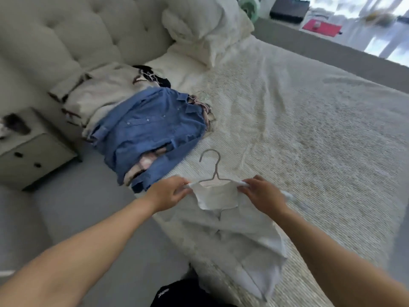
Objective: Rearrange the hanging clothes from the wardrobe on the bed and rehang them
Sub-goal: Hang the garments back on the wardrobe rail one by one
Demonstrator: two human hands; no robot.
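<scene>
Both hands work at a white shirt (230, 231) that lies on the near edge of the bed (309, 129), its lower part hanging over the side. The left hand (170, 192) pinches the shirt's left shoulder, fingers curled round the cloth, and the right hand (260, 192) grips the right shoulder the same way — each at one end of a pale hanger (213, 171) whose hook points up the bed. The hanger's arms sit inside the collar (its ends are hidden by the fingers). Farther up the bed, near the tufted headboard (77, 36), lies a pile of clothes with a blue denim shirt (148, 131) on top and a cream garment (104, 91) beyond it. White pillows (205, 34) rest against the headboard — a grey nightstand (33, 151) stands beside the bed.
</scene>
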